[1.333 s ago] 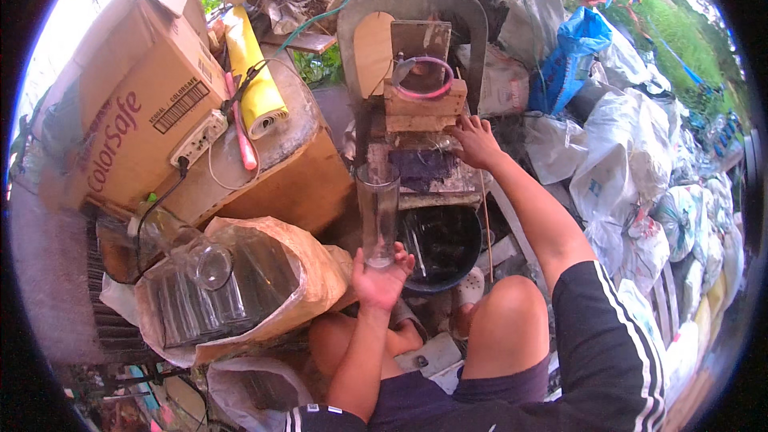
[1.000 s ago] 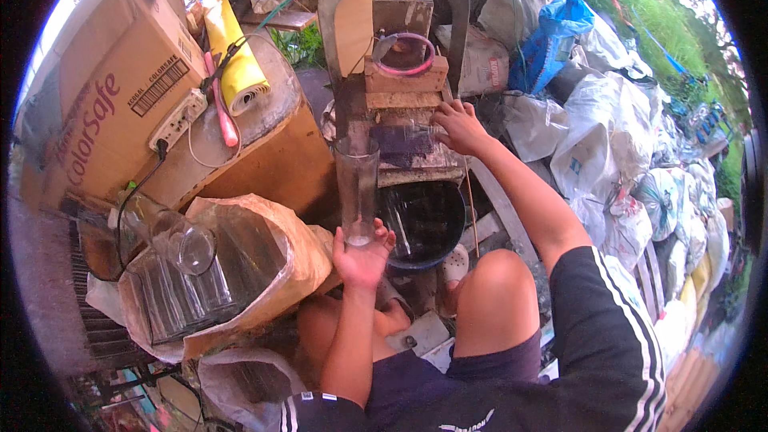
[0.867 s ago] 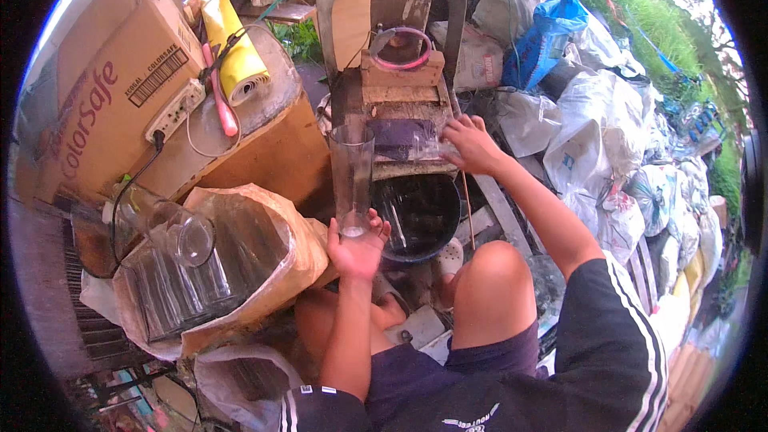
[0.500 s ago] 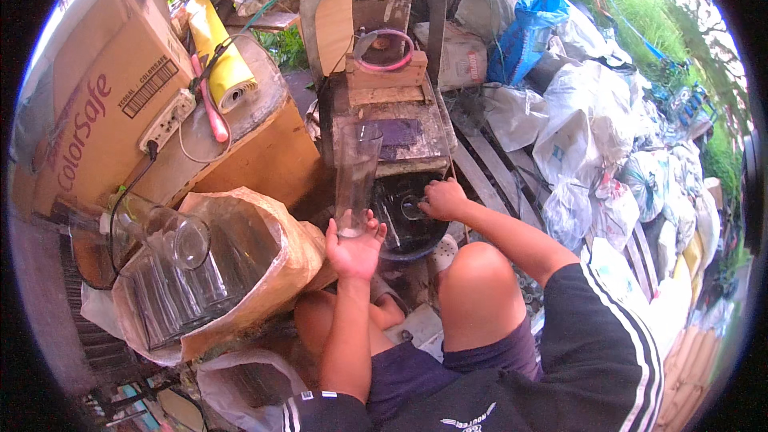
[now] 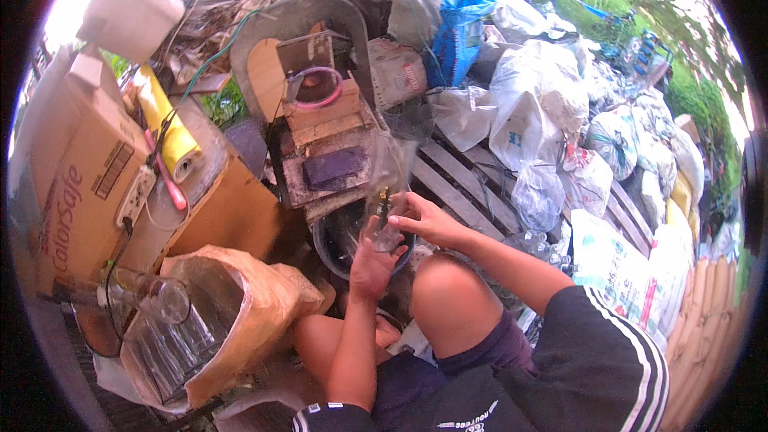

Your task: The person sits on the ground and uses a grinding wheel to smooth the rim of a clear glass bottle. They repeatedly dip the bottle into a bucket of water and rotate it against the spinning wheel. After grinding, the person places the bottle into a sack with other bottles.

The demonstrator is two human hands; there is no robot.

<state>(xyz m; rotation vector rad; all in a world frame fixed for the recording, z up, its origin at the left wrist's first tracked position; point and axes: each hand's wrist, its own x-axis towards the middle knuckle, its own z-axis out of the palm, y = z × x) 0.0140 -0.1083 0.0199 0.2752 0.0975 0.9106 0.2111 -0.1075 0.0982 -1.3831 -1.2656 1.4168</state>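
In the head view my left hand (image 5: 371, 264) cradles the lower part of a tall clear glass cylinder (image 5: 391, 164), which leans up and to the right. My right hand (image 5: 424, 218) pinches a small dark-and-gold tool (image 5: 384, 202) against or just beside the glass. Behind them is a black basin (image 5: 332, 240), below a worn wooden stand (image 5: 316, 120) that carries a purple pad (image 5: 334, 170) and a pink-rimmed ring (image 5: 318, 101), set on a grey plastic chair (image 5: 352, 28).
At left are cardboard boxes (image 5: 88, 136), a power strip (image 5: 134, 192), a yellow roll (image 5: 168, 124) and a paper sack (image 5: 256, 288) holding glass containers (image 5: 180, 336). Bulging bags (image 5: 528, 104), a blue sack (image 5: 456, 32) and wooden slats (image 5: 456, 184) fill the right side.
My right hand has come from beside the stand and basin to the glass, now with the small tool. The glass has tilted right, and the view has swung right.
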